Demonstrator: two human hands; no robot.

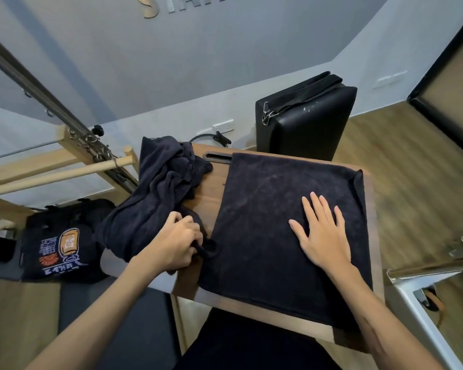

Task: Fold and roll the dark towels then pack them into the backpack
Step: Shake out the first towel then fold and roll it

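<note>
Where left grip (181, 243) pinches, towel (284, 231) corner.

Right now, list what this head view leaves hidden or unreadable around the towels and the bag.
- Pile of towels: bunched folds hide how many there are.
- Spread towel: its near edge hangs over the table rim, out of sight.
- Left hand: curled fingers hide exactly what fabric they pinch.
- Backpack: its opening cannot be seen; the print is too small to read.
- Wall lettering: cut off by the top edge.
</note>
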